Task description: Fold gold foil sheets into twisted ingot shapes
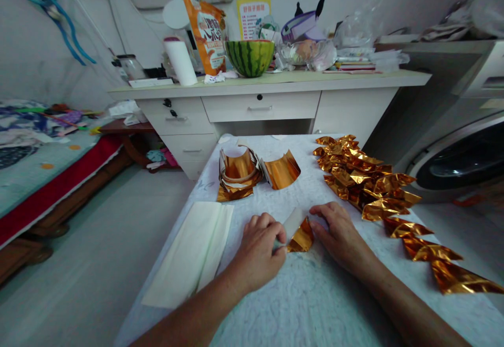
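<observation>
On the table in front of me lies a small sheet of gold foil paper, partly folded so that its pale backing shows behind the gold. My left hand is closed at its left end, the fingers curled over the edge. At the right corner, the thumb and forefinger of my right hand pinch the same sheet. A stack of pale paper sheets lies left of my left hand. Beyond my hands are curled gold foil sheets and a ringed bundle of foil. Folded gold foil pieces are heaped along the right side.
A white desk stands behind the table, bearing a watermelon half, an orange snack bag and a paper roll. At right is a washing machine; a bed is at left.
</observation>
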Motion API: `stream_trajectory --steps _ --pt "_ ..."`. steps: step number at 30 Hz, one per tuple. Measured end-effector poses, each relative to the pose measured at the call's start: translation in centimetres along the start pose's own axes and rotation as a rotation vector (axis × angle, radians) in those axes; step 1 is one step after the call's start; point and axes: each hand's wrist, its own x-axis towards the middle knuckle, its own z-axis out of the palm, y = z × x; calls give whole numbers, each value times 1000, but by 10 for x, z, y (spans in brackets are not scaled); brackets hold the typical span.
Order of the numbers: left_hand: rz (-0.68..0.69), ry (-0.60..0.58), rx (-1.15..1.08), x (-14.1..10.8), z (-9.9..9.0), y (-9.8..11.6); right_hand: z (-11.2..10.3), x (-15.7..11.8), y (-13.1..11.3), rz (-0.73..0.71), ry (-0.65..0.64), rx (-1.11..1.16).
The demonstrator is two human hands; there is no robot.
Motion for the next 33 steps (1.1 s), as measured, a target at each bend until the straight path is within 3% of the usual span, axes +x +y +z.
stream_trajectory --steps 7,14,24,28,33 --pt "-15 14 -7 2 1 3 8 1 -11 76 -37 -196" --pt "-34 21 35 3 2 6 7 4 -18 119 -59 -152" --pt "-27 82 -50 2 5 3 0 -2 -29 112 -115 478" --pt "-51 78 -114 6 -2 4 -4 -2 -27 153 -203 736" --pt "-90 109 -410 11 -8 3 -4 -2 -22 209 -232 889"
